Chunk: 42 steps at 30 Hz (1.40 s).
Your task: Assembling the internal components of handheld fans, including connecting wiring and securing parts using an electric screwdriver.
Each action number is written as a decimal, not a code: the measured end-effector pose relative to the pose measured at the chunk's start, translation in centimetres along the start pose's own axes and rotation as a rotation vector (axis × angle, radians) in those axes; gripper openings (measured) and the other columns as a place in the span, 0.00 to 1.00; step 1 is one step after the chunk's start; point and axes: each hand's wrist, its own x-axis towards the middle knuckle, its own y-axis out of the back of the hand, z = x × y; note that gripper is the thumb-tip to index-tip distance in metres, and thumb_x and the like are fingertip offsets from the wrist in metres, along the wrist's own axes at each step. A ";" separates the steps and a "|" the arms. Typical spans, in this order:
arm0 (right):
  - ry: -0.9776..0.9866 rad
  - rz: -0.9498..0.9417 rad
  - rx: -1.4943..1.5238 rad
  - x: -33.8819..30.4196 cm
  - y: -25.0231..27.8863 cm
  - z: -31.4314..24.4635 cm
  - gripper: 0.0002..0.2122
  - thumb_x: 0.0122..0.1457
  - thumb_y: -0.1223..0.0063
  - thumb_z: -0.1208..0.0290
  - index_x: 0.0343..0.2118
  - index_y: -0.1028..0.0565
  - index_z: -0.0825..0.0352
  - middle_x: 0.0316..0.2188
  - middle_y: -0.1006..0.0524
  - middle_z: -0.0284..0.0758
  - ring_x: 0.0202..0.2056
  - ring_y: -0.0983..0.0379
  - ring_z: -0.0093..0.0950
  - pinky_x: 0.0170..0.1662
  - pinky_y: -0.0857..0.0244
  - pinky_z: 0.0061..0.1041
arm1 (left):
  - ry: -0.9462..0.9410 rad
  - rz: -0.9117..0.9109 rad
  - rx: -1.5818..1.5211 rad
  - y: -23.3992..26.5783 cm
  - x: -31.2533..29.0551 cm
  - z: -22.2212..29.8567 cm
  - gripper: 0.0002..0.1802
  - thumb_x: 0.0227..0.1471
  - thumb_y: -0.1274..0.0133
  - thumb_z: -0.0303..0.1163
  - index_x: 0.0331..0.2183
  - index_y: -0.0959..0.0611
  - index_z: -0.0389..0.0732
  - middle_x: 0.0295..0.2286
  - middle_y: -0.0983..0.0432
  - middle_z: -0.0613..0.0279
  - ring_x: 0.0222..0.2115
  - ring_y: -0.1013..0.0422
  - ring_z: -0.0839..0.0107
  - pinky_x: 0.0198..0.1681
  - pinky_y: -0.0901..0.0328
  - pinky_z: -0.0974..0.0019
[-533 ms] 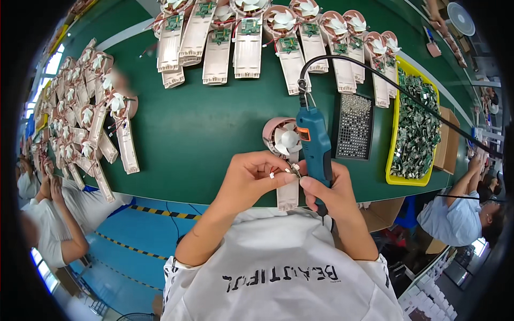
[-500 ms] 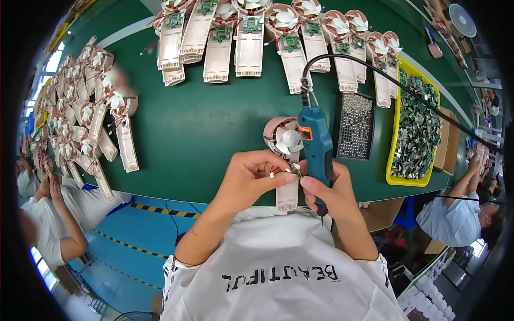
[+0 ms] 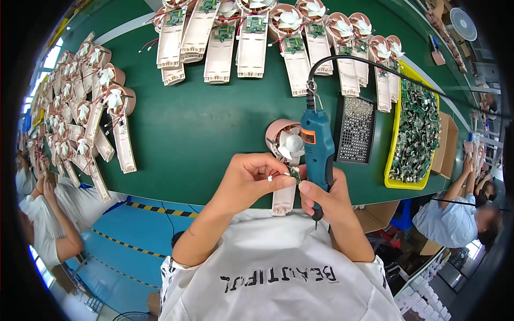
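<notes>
Just above the near edge of the table, my left hand (image 3: 243,182) pinches a small green circuit board (image 3: 295,173) with a white plug on red wire beside its fingers. My right hand (image 3: 336,197) is wrapped round a teal electric screwdriver (image 3: 318,144), its bit pointing down toward me. The thumb and fingertips of that same hand also touch the board's right edge. Beneath both hands lies a pink handheld fan housing (image 3: 282,203) with a white propeller (image 3: 290,143). My fingers hide part of the board and the housing's middle.
A black screw tray (image 3: 355,131) stands right of the screwdriver, beside a yellow bin (image 3: 407,184) heaped with circuit boards. Fan housings with boards (image 3: 251,48) line the far side; more fan housings (image 3: 88,112) pile up at left. A black cable (image 3: 369,61) arches overhead. Co-workers sit at both sides.
The screwdriver's lower end has shifted slightly left, and the board is turned a little between my fingertips. Both grips stay the same.
</notes>
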 end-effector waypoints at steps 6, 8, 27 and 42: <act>0.086 0.160 -0.075 -1.0 -0.2 -0.6 0.14 0.53 0.41 0.79 0.43 0.26 0.75 0.21 0.25 0.29 0.16 0.34 0.14 0.17 0.42 0.16 | -0.089 0.156 0.255 -0.6 -1.1 0.7 0.08 0.50 0.41 0.21 0.36 0.18 0.34 0.30 0.26 0.65 0.26 0.33 0.85 0.26 0.38 0.79; 0.121 0.129 -0.115 -1.3 0.5 -0.8 0.17 0.51 0.40 0.82 0.45 0.26 0.74 0.25 0.23 0.31 0.17 0.33 0.13 0.19 0.42 0.14 | -0.172 0.163 0.370 0.2 -1.0 -0.3 0.08 0.50 0.41 0.21 0.36 0.18 0.35 0.28 0.27 0.65 0.24 0.34 0.84 0.25 0.39 0.79; 0.485 -0.007 -0.985 2.6 -0.8 -2.0 0.19 0.42 0.36 0.79 0.40 0.26 0.74 0.40 0.29 0.39 0.40 0.30 0.28 0.43 0.36 0.23 | -0.340 0.409 0.329 -0.7 0.0 -1.4 0.07 0.51 0.48 0.16 0.36 0.24 0.29 0.34 0.31 0.58 0.28 0.28 0.75 0.23 0.28 0.75; 0.270 0.305 -0.708 2.6 -1.6 -0.3 0.14 0.49 0.35 0.75 0.36 0.28 0.70 0.26 0.21 0.32 0.27 0.27 0.16 0.31 0.32 0.18 | -0.307 0.458 0.551 -1.9 -0.4 -0.4 0.09 0.48 0.45 0.16 0.34 0.21 0.35 0.36 0.28 0.56 0.31 0.25 0.71 0.31 0.28 0.73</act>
